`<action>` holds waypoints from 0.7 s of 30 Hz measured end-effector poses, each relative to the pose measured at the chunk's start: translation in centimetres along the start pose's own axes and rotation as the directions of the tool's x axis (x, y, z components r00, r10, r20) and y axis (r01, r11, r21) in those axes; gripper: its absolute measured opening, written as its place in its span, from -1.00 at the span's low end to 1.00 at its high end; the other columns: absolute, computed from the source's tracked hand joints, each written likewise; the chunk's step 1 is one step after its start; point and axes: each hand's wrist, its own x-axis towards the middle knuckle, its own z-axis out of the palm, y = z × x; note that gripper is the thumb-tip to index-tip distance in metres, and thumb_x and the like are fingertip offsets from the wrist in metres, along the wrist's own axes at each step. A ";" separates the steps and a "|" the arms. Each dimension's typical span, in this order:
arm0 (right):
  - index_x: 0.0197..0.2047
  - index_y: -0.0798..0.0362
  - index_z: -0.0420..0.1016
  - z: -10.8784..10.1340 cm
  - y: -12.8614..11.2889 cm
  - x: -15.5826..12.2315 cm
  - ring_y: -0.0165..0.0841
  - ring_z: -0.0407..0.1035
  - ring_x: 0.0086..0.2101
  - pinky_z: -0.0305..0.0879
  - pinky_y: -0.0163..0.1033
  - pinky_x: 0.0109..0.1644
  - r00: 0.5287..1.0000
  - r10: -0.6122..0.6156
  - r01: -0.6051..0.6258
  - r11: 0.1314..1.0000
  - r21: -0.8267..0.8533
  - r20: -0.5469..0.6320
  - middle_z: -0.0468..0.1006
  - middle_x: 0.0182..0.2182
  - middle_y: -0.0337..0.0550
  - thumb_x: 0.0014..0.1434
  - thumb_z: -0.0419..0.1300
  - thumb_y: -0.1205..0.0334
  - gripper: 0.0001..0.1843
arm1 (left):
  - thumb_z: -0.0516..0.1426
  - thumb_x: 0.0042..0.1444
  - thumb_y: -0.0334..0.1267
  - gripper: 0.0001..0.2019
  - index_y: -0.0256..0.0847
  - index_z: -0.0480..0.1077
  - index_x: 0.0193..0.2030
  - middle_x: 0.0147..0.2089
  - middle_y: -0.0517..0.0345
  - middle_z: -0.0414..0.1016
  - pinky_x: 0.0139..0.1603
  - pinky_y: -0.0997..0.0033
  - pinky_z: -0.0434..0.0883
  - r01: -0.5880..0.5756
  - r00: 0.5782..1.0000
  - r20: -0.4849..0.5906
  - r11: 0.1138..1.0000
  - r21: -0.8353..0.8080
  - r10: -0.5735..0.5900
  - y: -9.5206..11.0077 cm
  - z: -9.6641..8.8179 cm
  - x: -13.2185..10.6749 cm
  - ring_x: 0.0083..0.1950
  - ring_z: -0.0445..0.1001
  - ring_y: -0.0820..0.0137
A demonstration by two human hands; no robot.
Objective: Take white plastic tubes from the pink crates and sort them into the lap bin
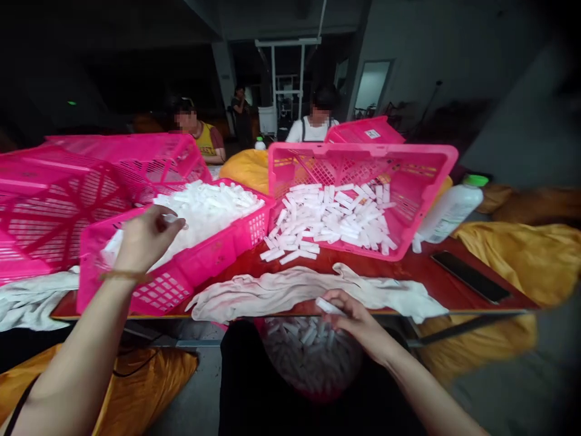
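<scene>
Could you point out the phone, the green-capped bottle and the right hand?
Phone [471, 277]: head view, on its dark face.
Green-capped bottle [449, 213]: head view, on its white body.
Right hand [363, 324]: head view, on its back.

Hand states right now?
Left hand: closed, pinching a small white piece.
Right hand: closed, holding a white plastic tube.

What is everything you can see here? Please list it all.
Pink plastic crates: about six, pink, on the table, one below its near edge.
White tubes: hundreds, white, heaped in three crates.
Cloth: one, off-white, along the table's near edge.
Plastic bottle: one, white with green cap, right of the crates.
Phone: one, black, on the table's right.
Table: one, red, under the crates.
Sacks: several, yellow, around the table.
Co-workers: three, beyond the table.
Left hand: one, holding a tube above a crate.
Right hand: one, pinching a tube at the table's edge.
</scene>
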 end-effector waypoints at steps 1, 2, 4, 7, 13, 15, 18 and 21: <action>-0.07 0.02 0.40 0.6 0.4 -0.6 -0.40 0.34 -0.33 0.22 -0.32 -0.30 1.000 0.017 -0.017 1.000 0.015 0.003 0.47 -0.24 -0.21 0.04 0.36 0.13 -0.60 | 0.16 0.19 -0.03 -0.63 -0.33 0.49 -0.08 -0.46 0.34 0.38 -0.35 0.63 0.17 -0.001 0.999 -0.054 0.996 -0.087 -0.004 1.6 0.3 -2.2 -0.45 0.30 0.56; -0.07 0.04 0.45 1.3 0.6 -1.0 -0.39 0.34 -0.30 0.21 -0.33 -0.28 1.000 0.027 -0.027 0.999 0.026 0.013 0.47 -0.24 -0.20 0.04 0.37 0.11 -0.60 | 0.15 0.20 0.00 -0.64 -0.29 0.50 -0.08 -0.41 0.30 0.45 -0.36 0.61 0.21 -0.013 0.999 -0.054 0.979 -0.202 0.002 3.3 0.9 -4.7 -0.44 0.33 0.54; -0.13 0.09 0.50 2.3 1.0 -1.4 -0.43 0.29 -0.34 0.15 -0.35 -0.32 0.997 0.037 -0.041 0.997 0.059 0.064 0.45 -0.32 -0.22 0.08 0.36 0.06 -0.65 | 0.09 0.28 0.00 -0.65 -0.23 0.50 -0.05 -0.24 0.18 0.57 -0.27 0.51 0.34 -0.055 0.985 0.125 0.895 -0.442 0.122 6.8 2.4 -10.0 -0.31 0.45 0.43; -0.15 0.08 0.47 3.3 1.2 -1.8 -0.50 0.16 -0.48 0.01 -0.38 -0.45 0.984 0.054 -0.076 0.990 0.123 0.171 0.35 -0.45 -0.31 0.15 0.31 0.00 -0.66 | 0.11 0.28 -0.08 -0.73 -0.15 0.49 -0.01 -0.08 0.12 0.59 -0.08 0.39 0.42 -0.064 0.952 0.209 0.817 -0.573 0.221 10.7 5.4 -16.8 -0.11 0.52 0.32; -0.09 0.06 0.45 2.9 1.8 -3.4 -0.41 0.27 -0.33 0.22 -0.31 -0.22 0.972 -0.190 0.214 0.958 -0.189 0.138 0.40 -0.31 -0.22 0.31 0.15 0.04 -0.73 | 0.11 0.30 -0.23 -0.78 -0.11 0.48 0.03 -0.06 0.09 0.59 0.02 0.36 0.44 -0.103 0.872 0.276 0.701 -0.706 0.405 12.3 8.8 -20.8 -0.05 0.54 0.30; -0.05 0.06 0.43 3.0 2.4 -3.9 -0.31 0.31 -0.20 0.24 -0.22 -0.05 0.941 -0.317 0.336 0.835 -0.436 0.117 0.45 -0.20 -0.11 0.36 0.07 0.12 -0.76 | 0.12 0.29 -0.20 -0.79 -0.13 0.50 0.00 -0.06 0.07 0.60 0.00 0.36 0.47 -0.035 0.836 0.357 0.691 -0.722 0.416 12.5 9.3 -21.2 -0.06 0.56 0.29; 0.00 0.09 0.40 3.6 3.2 -4.3 -0.25 0.32 -0.12 0.24 -0.15 0.03 0.919 -0.372 0.371 0.709 -0.600 0.128 0.45 -0.12 0.01 0.38 0.00 0.18 -0.75 | 0.10 0.30 -0.15 -0.73 -0.15 0.50 0.04 -0.05 0.04 0.60 -0.07 0.35 0.50 0.049 0.825 0.425 0.702 -0.710 0.373 13.0 9.8 -22.4 -0.13 0.58 0.29; -0.03 0.10 0.39 4.1 3.3 -4.3 -0.32 0.33 -0.17 0.26 -0.23 -0.03 0.935 -0.308 0.354 0.825 -0.441 0.173 0.45 -0.16 -0.07 0.38 0.02 0.18 -0.78 | 0.02 0.35 -0.15 -0.65 -0.15 0.43 0.18 -0.03 0.03 0.59 -0.13 0.36 0.49 0.063 0.836 0.433 0.726 -0.685 0.336 13.1 10.1 -23.3 -0.19 0.56 0.34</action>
